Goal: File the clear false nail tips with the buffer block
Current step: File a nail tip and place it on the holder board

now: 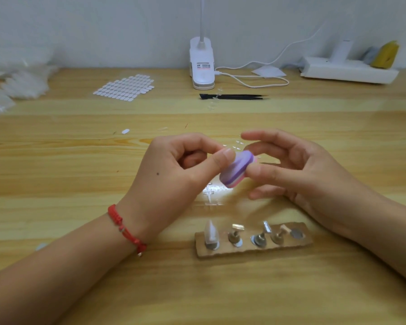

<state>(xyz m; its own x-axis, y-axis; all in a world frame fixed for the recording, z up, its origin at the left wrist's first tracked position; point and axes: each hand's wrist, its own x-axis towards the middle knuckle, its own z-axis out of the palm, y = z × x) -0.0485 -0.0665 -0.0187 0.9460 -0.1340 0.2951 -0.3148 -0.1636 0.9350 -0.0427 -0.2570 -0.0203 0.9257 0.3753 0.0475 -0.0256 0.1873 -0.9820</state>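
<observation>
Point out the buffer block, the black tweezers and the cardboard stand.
buffer block (236,171), head view, on its purple striped face.
black tweezers (234,96), head view, midway along the arms.
cardboard stand (288,245), head view, bare cardboard near its right front edge.

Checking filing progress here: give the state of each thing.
buffer block: held aloft, tilted, by right hand
left hand: thumb and forefinger pinched against block; contents unclear
stand: leftmost holder carries a nail tip, others bare
tweezers: lying flat on table

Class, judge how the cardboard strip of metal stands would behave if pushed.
The cardboard strip looks thin and ragged-edged, so it would probably bend. Its upright metal stands sit on small round bases and might topple.
</observation>
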